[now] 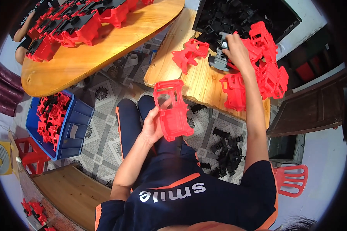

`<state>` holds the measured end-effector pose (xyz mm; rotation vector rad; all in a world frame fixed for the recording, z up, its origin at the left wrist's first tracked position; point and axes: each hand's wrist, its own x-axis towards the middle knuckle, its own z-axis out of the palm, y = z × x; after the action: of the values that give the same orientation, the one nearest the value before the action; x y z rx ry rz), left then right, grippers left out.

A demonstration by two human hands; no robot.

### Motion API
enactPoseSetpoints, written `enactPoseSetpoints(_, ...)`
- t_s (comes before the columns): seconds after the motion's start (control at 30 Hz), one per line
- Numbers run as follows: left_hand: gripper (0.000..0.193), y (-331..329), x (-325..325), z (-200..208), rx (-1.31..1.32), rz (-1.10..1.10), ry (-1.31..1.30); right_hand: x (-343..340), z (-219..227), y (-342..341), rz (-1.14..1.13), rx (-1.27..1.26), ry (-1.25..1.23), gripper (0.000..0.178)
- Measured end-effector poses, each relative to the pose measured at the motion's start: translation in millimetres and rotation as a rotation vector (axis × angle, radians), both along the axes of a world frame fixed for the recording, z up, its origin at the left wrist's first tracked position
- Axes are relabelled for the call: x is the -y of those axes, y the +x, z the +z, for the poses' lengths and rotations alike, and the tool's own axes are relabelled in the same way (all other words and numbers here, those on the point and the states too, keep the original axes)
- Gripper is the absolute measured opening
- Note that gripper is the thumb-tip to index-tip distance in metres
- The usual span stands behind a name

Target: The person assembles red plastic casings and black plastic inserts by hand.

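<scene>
Over my lap, my left hand (152,125) is closed around the side of a red plastic housing (174,121) with open windows in its upper half. My right hand (238,52) reaches out over the wooden table (204,85), its fingers closed on a grey plastic part (219,61) with darker ends. To the left of that part lies another red housing (196,51). A heap of red housings (270,79) sits on the right, partly behind my right forearm. Beyond my right hand are many black plastic parts (219,23), piled against a black rectangular tray (287,19).
An oval wooden table (92,61) at the left carries rows of red-and-black assemblies (79,29). A blue crate (75,131) below it holds more. Black parts (228,154) lie on the tiled floor, near a red chair (293,181). Another person (21,38) is at the far left.
</scene>
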<state>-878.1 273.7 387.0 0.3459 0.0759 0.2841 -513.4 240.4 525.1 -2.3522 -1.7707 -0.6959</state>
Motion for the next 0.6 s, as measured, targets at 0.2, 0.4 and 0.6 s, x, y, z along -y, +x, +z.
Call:
enactPoseSetpoints(0.2,0.103,4,1,11,0.236,0.047,-0.129,37,-15,-108,0.481,-1.118,0.765,0.060)
enactPoseSetpoints(0.4,0.116,-25,-7,9,0.463,0.148,-0.268,37,-102,-195,0.776,-1.423,0.796,0.067)
enactPoseSetpoints(0.6,0.119,-69,-18,13,0.260,0.411,-0.038,34,-87,-209,0.418,-1.264,0.725,0.025)
